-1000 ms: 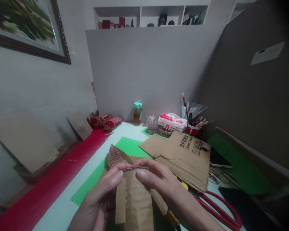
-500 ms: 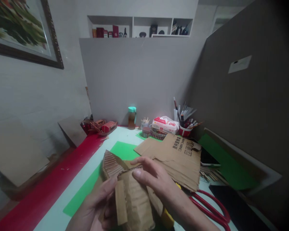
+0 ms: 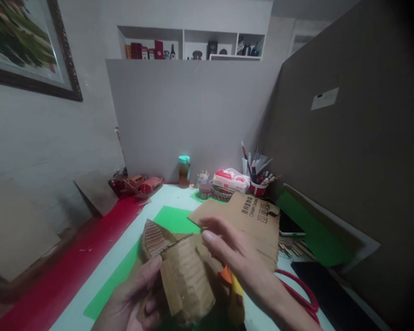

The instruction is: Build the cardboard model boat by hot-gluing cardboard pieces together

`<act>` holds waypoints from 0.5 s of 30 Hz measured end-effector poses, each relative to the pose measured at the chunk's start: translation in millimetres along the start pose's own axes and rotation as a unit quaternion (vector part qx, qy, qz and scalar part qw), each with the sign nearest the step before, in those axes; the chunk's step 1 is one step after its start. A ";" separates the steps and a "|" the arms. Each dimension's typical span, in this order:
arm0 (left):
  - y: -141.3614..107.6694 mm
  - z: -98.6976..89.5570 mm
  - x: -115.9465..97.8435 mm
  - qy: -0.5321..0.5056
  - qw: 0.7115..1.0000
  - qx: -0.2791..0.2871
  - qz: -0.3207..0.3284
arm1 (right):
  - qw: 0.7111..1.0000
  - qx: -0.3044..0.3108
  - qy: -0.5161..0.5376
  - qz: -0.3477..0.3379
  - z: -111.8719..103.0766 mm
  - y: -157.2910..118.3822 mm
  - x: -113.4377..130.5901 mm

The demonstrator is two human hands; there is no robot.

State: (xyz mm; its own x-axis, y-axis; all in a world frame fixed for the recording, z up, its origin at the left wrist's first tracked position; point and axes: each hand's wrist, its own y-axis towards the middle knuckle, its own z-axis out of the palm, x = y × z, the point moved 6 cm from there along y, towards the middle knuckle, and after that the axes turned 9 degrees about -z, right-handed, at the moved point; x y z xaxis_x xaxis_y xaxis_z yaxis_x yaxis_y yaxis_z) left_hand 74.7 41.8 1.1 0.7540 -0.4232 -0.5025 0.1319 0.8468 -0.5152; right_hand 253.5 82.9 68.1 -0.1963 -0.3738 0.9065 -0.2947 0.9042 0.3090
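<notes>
cardboard piece (image 3: 188, 280) (bent) in left fingers (image 3: 152, 266)

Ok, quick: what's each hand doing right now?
Left hand: closed on the bent cardboard piece, thumb near its upper corner.
Right hand: partly open beside that piece, seemingly holding nothing.

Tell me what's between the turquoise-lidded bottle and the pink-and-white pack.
In the head view, a small cup of thin sticks stands between the bottle and the pack, with a small round jar in front of it.
</notes>
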 end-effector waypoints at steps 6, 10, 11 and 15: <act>5.4 -13.6 -12.7 -0.008 0.998 -0.012 0.057 | 0.932 -0.085 -0.352 0.002 -28.4 -46.8 -18.2; 1.8 -13.2 -20.8 0.011 0.995 -0.001 0.100 | 0.877 -0.032 -0.474 0.075 -7.9 -66.2 -52.7; 1.1 -12.5 -21.9 0.017 0.995 -0.001 0.103 | 0.872 -0.019 -0.482 0.083 -3.3 -66.6 -59.0; 1.3 -11.1 -23.5 0.027 0.995 -0.004 0.094 | 0.883 -0.007 -0.461 0.090 1.7 -61.5 -71.7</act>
State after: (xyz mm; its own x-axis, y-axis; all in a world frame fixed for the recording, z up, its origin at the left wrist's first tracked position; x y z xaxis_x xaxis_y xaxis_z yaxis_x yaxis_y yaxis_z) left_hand 50.0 49.3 4.5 0.7289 -0.2749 -0.6270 -0.0125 0.9103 -0.4137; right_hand 284.1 53.7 -16.4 -0.9182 -0.2272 0.3245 -0.1704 0.9661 0.1941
